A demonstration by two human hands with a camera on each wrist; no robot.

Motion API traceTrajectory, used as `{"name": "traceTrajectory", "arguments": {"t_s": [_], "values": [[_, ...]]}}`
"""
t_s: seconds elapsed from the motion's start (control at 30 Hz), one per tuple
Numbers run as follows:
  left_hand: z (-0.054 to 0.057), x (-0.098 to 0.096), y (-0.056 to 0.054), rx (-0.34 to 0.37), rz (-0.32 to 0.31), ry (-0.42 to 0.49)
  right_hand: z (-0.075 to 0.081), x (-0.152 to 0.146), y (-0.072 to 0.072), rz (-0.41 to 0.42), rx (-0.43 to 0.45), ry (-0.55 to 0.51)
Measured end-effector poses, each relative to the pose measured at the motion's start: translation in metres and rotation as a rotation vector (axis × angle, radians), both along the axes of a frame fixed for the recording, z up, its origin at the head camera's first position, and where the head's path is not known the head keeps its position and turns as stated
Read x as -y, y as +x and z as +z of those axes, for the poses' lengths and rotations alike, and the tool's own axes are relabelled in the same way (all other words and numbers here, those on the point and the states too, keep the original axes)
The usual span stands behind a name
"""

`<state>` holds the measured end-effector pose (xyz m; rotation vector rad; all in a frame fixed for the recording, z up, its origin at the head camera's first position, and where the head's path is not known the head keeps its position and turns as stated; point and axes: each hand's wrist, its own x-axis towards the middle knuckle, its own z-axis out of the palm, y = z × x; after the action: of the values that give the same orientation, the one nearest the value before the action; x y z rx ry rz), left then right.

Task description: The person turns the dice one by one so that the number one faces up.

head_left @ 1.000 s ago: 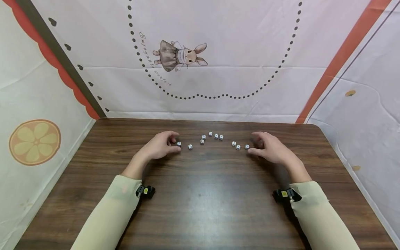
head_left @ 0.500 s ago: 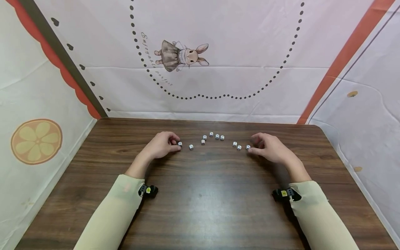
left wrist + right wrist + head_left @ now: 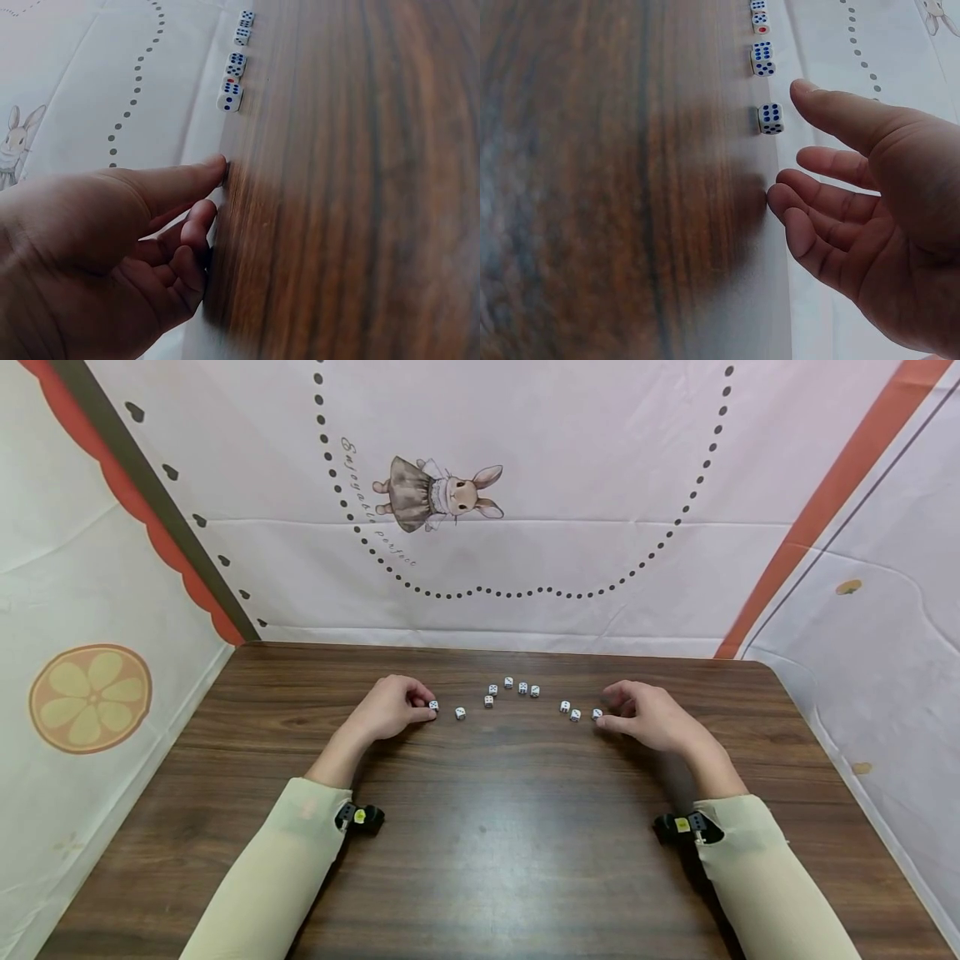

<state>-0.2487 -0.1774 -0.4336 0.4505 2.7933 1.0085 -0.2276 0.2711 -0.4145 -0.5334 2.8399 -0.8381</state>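
Note:
Small white dice stand spread in an arc across the brown wooden table (image 3: 480, 827). My left hand (image 3: 384, 708) pinches the leftmost die (image 3: 433, 706) between thumb and index finger, on the tabletop; in the left wrist view the thumb hides this die. Just right of it stands another die (image 3: 461, 714). My right hand (image 3: 647, 714) is relaxed, thumb and fingers parted, beside the rightmost die (image 3: 597, 714). In the right wrist view that die (image 3: 771, 118) shows blue pips and stands apart from the thumb tip.
Several more dice stand between the hands, among them a far middle die (image 3: 508, 682) and a die (image 3: 575, 716) near the right hand. A white printed cloth (image 3: 585, 460) with a rabbit picture rises behind the table and along both sides.
My left thumb and index finger have closed in on the leftmost die. The right hand has barely moved. The whole head view has shifted slightly; the dice keep their arrangement.

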Motion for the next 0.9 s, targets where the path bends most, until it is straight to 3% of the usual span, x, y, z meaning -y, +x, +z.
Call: {"name": "traceTrajectory", "arguments": {"t_s": [0.9], "values": [[-0.0039,0.0057,-0.0024,0.039,-0.004,0.051,-0.0033,0.0008,-0.0056,0.016,0.0,-0.045]]}}
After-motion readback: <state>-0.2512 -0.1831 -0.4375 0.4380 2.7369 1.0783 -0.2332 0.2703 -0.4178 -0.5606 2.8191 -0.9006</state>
